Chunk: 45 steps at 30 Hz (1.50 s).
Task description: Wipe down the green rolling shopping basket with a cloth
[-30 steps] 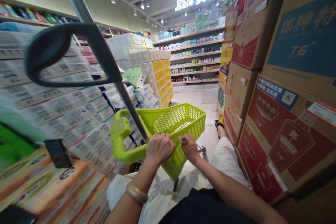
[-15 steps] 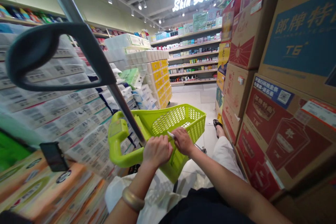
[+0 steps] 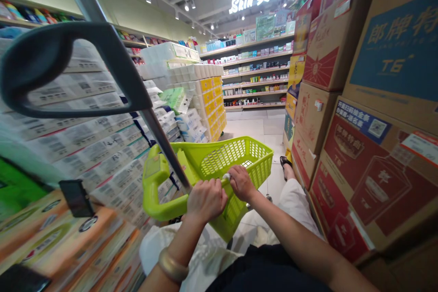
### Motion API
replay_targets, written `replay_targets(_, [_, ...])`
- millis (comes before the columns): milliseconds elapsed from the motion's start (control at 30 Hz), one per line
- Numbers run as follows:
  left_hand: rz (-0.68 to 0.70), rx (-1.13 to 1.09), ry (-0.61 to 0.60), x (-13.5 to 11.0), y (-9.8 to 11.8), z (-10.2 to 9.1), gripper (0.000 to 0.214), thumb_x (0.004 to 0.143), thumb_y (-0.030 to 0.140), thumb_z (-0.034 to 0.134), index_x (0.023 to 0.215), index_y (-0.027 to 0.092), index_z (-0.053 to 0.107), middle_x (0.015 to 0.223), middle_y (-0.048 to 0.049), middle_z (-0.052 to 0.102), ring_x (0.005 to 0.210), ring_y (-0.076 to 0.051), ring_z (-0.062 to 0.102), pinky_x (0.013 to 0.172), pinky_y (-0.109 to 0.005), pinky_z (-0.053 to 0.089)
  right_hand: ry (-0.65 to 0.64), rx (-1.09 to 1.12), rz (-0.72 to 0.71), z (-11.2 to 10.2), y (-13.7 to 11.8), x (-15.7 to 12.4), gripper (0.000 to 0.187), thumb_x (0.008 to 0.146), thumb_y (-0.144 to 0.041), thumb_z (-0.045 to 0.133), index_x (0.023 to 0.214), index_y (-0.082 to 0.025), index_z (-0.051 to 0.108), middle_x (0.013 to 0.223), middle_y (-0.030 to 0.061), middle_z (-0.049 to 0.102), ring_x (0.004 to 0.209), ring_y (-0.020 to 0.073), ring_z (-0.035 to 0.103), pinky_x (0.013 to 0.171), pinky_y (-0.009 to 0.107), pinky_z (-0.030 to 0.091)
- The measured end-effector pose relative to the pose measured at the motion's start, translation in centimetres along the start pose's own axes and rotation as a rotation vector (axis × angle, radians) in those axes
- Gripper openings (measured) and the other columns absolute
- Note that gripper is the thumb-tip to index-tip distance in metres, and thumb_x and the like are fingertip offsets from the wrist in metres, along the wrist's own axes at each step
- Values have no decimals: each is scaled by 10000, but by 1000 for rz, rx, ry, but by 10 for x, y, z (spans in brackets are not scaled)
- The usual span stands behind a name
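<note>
A lime-green plastic shopping cart [image 3: 236, 155] with a perforated basket stands in front of me. My left hand [image 3: 207, 200], a gold-coloured bangle on its wrist, is closed around the cart's handle bar. Close to it, my right hand [image 3: 242, 182] is curled over the near edge of the cart, with a small white object [image 3: 226, 176] at its fingers that I cannot identify. A metal pole [image 3: 160, 134] with a dark grey loop handle [image 3: 128, 70] slants down beside my left hand; its lower end is hidden at the cart.
Stacked cartons [image 3: 366, 146] line the right side. On the left are piled paper packs [image 3: 99, 121] and orange packages [image 3: 58, 232] with a black device [image 3: 77, 198] above them. Tiled floor [image 3: 260, 123] leads to product shelves [image 3: 256, 70]. A sandalled foot [image 3: 287, 169] is by the cartons.
The cart and surroundings have shifted slightly right in view. My right fingers have moved on the white object, which sticks out less. My left hand keeps its grip.
</note>
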<state>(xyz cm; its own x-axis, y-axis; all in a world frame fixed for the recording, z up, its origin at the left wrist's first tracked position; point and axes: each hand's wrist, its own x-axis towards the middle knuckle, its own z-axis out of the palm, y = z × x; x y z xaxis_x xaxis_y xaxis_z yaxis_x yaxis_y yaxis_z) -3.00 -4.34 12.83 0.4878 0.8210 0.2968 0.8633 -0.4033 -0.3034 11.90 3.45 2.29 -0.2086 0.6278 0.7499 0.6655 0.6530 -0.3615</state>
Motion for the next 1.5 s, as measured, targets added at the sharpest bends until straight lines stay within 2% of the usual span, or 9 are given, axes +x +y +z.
replay_targets(167, [-9, -15, 18, 0, 2, -1, 250, 859, 261, 402, 808, 158, 624, 745, -99, 650, 699, -250, 623, 670, -362, 408, 21, -117, 201, -9, 32, 0, 172, 817, -136, 402, 730, -205, 533, 777, 40, 527, 777, 197, 453, 765, 311, 343])
replay_targets(367, [-6, -13, 12, 2, 8, -2, 254, 852, 280, 407, 840, 152, 626, 737, -110, 652, 696, -267, 627, 664, -374, 406, -48, -38, 49, -1, -17, 8, 136, 820, -171, 429, 787, -208, 556, 830, 31, 556, 863, 194, 460, 818, 313, 317])
replay_targets(433, [-1, -14, 17, 1, 8, -2, 249, 848, 276, 410, 846, 153, 626, 743, -112, 654, 696, -268, 626, 661, -375, 404, -64, -23, 5, -2, -20, 9, 142, 830, -181, 423, 762, -209, 544, 792, 23, 553, 849, 191, 460, 817, 310, 312])
replay_targets(533, [0, -15, 34, -1, 8, -2, 245, 848, 266, 409, 832, 153, 626, 736, -108, 654, 690, -261, 624, 658, -371, 402, -79, -66, 32, -8, 3, 6, 174, 839, -169, 409, 721, -209, 530, 739, 14, 549, 785, 180, 455, 785, 295, 313])
replay_targets(633, [-2, -13, 53, -1, 8, -3, 235, 844, 263, 420, 806, 154, 624, 718, -103, 652, 676, -253, 623, 652, -366, 400, -21, -153, 168, -16, 31, 2, 208, 838, -139, 397, 692, -206, 529, 728, 26, 557, 776, 187, 451, 763, 297, 305])
replay_targets(700, [-1, -7, 59, 0, 8, -1, 230, 841, 264, 425, 797, 155, 624, 714, -99, 653, 671, -249, 624, 648, -364, 401, 10, -182, 220, -16, 34, 1, 212, 836, -130, 399, 695, -204, 539, 751, 38, 570, 795, 196, 454, 758, 305, 301])
replay_targets(933, [19, -3, 50, 5, 7, 6, 234, 845, 269, 418, 812, 173, 628, 729, -80, 665, 695, -262, 640, 645, -371, 410, -98, -111, 91, -5, -4, 6, 165, 842, -155, 425, 768, -207, 563, 765, 12, 598, 754, 174, 473, 730, 286, 297])
replay_targets(1200, [2, 20, 93, 12, 8, 6, 234, 841, 258, 427, 751, 181, 629, 697, -76, 669, 668, -243, 646, 638, -354, 399, -101, -198, 231, -31, 41, 3, 213, 848, -146, 407, 718, -193, 569, 747, 36, 615, 731, 182, 474, 721, 293, 289])
replay_targets(1500, [-34, 67, 93, 16, -3, 12, 293, 870, 288, 392, 741, 198, 639, 699, -75, 685, 657, -249, 650, 626, -354, 397, -94, -53, 162, -11, 0, 8, 231, 899, -184, 411, 1061, -218, 573, 917, 26, 653, 856, 186, 540, 807, 294, 335])
